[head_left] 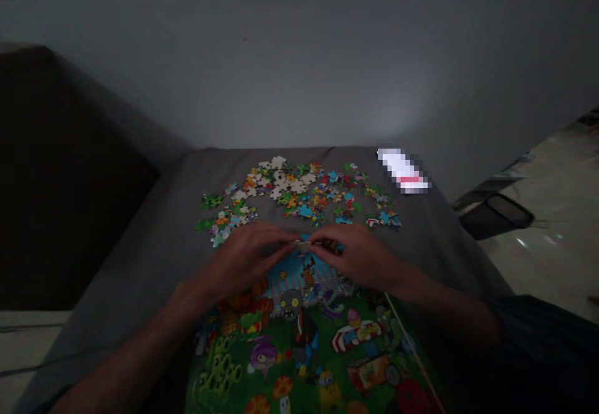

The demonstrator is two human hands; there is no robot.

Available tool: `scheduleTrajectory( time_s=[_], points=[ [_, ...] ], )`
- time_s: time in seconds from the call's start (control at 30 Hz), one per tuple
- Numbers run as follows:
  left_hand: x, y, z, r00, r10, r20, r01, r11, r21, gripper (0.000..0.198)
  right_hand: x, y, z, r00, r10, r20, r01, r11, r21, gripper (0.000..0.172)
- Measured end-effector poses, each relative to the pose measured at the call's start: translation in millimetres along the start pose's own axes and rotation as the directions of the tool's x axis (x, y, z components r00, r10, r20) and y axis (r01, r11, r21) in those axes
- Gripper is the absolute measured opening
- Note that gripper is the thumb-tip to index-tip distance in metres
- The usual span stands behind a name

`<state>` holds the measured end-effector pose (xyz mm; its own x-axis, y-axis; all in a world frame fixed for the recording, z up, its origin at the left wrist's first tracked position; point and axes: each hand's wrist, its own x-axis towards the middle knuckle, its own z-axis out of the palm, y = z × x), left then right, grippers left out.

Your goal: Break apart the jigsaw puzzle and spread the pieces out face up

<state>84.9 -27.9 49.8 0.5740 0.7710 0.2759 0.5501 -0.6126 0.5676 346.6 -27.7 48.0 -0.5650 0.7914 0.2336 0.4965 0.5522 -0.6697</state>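
Note:
A colourful cartoon picture sheet (318, 345) lies on a grey cloth-covered surface (154, 245) in front of me. Beyond it, several loose jigsaw pieces (299, 192) are scattered, some face down and pale. My left hand (248, 255) and my right hand (355, 255) meet at the sheet's far edge, fingertips pinched together on a small pale jigsaw piece (303, 246) held between them. Both hands rest low, touching or almost touching the sheet.
A white and red blurred object (405, 170) lies at the far right of the grey surface. A dark upholstered arm (60, 177) rises on the left. A pale wall stands behind. To the right, a light floor (552, 214) with a dark object (500, 214).

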Motion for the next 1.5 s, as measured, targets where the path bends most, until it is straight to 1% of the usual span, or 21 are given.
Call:
scheduleTrajectory(
  time_s=[0.1,0.17,0.27,0.33,0.37,0.4,0.43,0.47,0.5,0.57,0.63,0.73,0.8,0.87,0.93,1.03,1.13,1.23,1.33,1.4,1.5],
  points=[
    [-0.6,1.5,5.3,0.997,0.029,-0.068,-0.024,0.998,0.061,0.037,-1.6,-0.3,2.8,1.000,-0.018,-0.018,0.019,0.998,0.067,0.016],
    [-1.9,-0.4,7.5,0.993,0.050,-0.106,-0.038,0.992,0.117,0.038,-2.4,-2.1,1.6,1.000,-0.001,-0.002,0.002,0.991,0.134,0.018],
    [-5.0,-6.8,9.6,0.991,0.037,-0.130,-0.009,0.979,0.204,0.039,-4.0,-3.4,-6.1,0.989,-0.046,0.142,0.014,0.977,0.213,0.016],
    [-6.1,-15.4,9.4,0.990,0.002,-0.143,0.033,0.970,0.242,0.040,-4.2,2.8,-17.4,0.976,-0.112,0.185,0.084,0.985,0.154,0.014],
    [-5.9,-20.9,8.6,0.989,-0.017,-0.145,0.053,0.966,0.253,0.041,-4.0,9.2,-25.0,0.982,-0.121,0.144,0.112,0.991,0.073,0.013],
    [-5.2,-26.6,7.6,0.989,-0.031,-0.148,0.070,0.962,0.265,0.041,-3.6,17.6,-33.4,0.995,-0.086,0.042,0.088,0.995,-0.047,0.015],
    [-4.1,-31.9,6.3,0.987,-0.044,-0.152,0.087,0.954,0.286,0.042,-3.3,27.3,-42.1,0.996,-0.038,-0.077,0.025,0.987,-0.162,0.017],
    [-3.0,-36.2,5.1,0.985,-0.055,-0.161,0.104,0.944,0.313,0.043,-3.2,37.3,-50.1,0.982,0.010,-0.188,-0.058,0.966,-0.252,0.019],
    [-2.0,-38.9,4.1,0.984,-0.063,-0.166,0.117,0.933,0.341,0.046,-3.4,46.7,-56.8,0.974,0.038,-0.222,-0.109,0.941,-0.319,0.020],
    [-1.9,-39.2,3.8,0.985,-0.071,-0.157,0.126,0.916,0.380,0.051,-5.1,59.2,-64.4,0.987,0.044,-0.152,-0.105,0.902,-0.419,0.024],
    [-5.0,-33.8,6.0,0.995,-0.072,-0.064,0.091,0.924,0.372,0.053,-8.2,60.7,-63.9,0.997,0.010,-0.079,-0.046,0.883,-0.467,0.028],
    [-13.9,-23.5,12.8,0.989,-0.069,0.133,0.026,0.953,0.302,0.047,-13.1,47.5,-54.4,0.998,-0.020,0.064,0.049,0.877,-0.479,0.031],
    [-18.9,-17.9,16.8,0.976,-0.087,0.197,0.036,0.968,0.249,0.043,-15.3,36.6,-49.0,0.984,0.011,0.179,0.075,0.883,-0.464,0.029],
    [-20.8,-11.8,18.9,0.976,-0.115,0.186,0.080,0.979,0.185,0.039,-16.8,29.0,-47.9,0.968,0.044,0.246,0.070,0.897,-0.436,0.026],
    [-19.5,-3.3,19.8,0.973,-0.143,0.183,0.128,0.988,0.089,0.033,-18.3,25.1,-50.9,0.961,0.037,0.273,0.070,0.925,-0.373,0.022],
    [-16.8,11.6,23.5,0.958,-0.141,0.251,0.164,0.983,-0.076,0.027,-21.5,22.9,-57.2,0.928,-0.008,0.373,0.097,0.971,-0.220,0.017],
    [-18.8,19.3,31.2,0.943,-0.127,0.307,0.175,0.975,-0.135,0.023,-24.4,20.5,-56.5,0.879,-0.008,0.477,0.091,0.985,-0.150,0.013],
    [-23.4,16.2,35.7,0.948,-0.139,0.288,0.171,0.982,-0.086,0.022,-24.1,16.7,-47.6,0.870,0.019,0.493,0.065,0.986,-0.151,0.014],
    [-22.1,8.6,34.0,0.956,-0.144,0.257,0.148,0.989,0.003,0.022,-20.3,13.6,-36.6,0.891,0.037,0.452,0.052,0.982,-0.184,0.008],
    [-15.7,3.7,32.3,0.962,-0.140,0.235,0.130,0.990,0.059,0.023,-16.6,13.0,-31.1,0.910,0.063,0.410,0.038,0.972,-0.234,0.006],
    [-2.5,-0.8,32.1,0.978,-0.144,0.153,0.119,0.979,0.166,0.026,-11.1,13.4,-28.6,0.945,0.134,0.298,-0.022,0.937,-0.349,0.010]
  ],
)
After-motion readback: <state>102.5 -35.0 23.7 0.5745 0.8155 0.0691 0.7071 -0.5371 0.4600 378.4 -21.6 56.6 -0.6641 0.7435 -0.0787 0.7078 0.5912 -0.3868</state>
